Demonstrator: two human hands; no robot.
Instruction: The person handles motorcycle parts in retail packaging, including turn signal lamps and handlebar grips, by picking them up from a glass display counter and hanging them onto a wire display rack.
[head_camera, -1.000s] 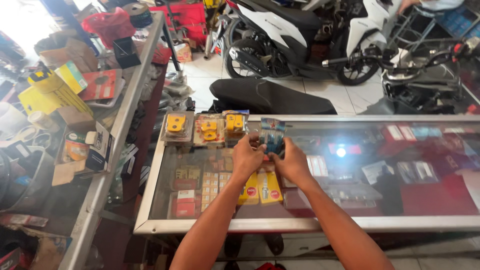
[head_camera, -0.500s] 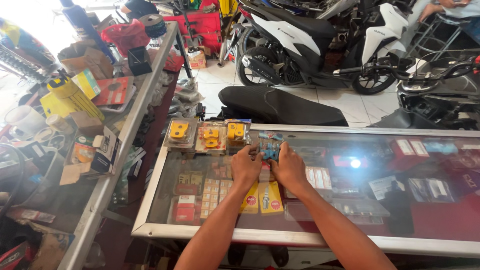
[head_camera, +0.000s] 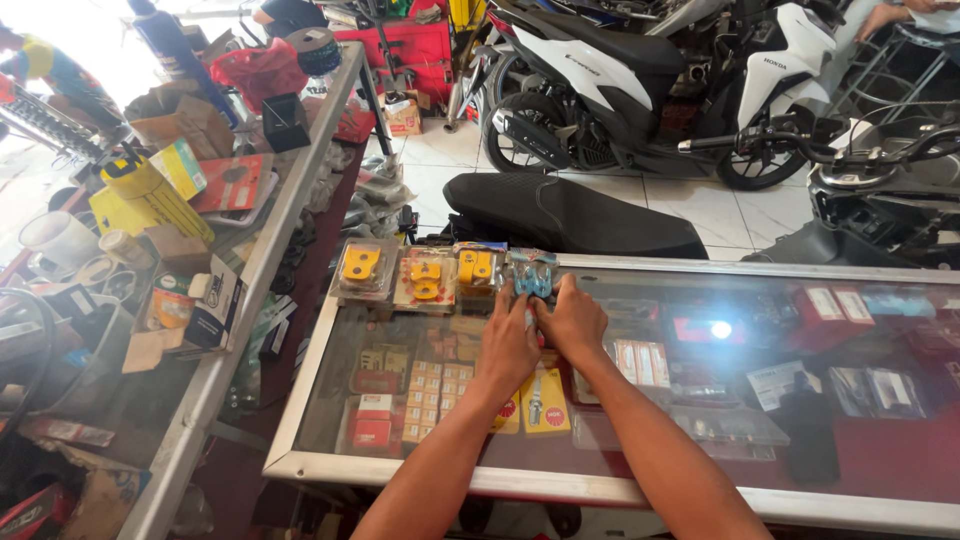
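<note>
Fingers of the left hand (head_camera: 510, 340) and the right hand (head_camera: 572, 322) press side by side onto a small blue blister pack (head_camera: 532, 276), fingertips curled over its near edge and holding it flat on the glass counter (head_camera: 330, 400); whether the thumbs pinch it cannot be told. Both forearms enter from 6 o'clock and meet just below the pack. At 9 o'clock of the blue pack, touching or nearly so, lie three packs of yellow parts (head_camera: 424, 277) in a row along the counter's far edge. Beneath the glass, at 6 o'clock of the hands, sit yellow spark plug boxes (head_camera: 545, 405); small red and white boxes (head_camera: 372, 420) lie at 8 o'clock. At 9 o'clock, well apart, stands a cluttered metal shelf (head_camera: 250, 270). At 12 o'clock, beyond the counter, a black seat (head_camera: 560, 212) rests on the tiled floor; farther still stands a white scooter (head_camera: 650, 80).
</note>
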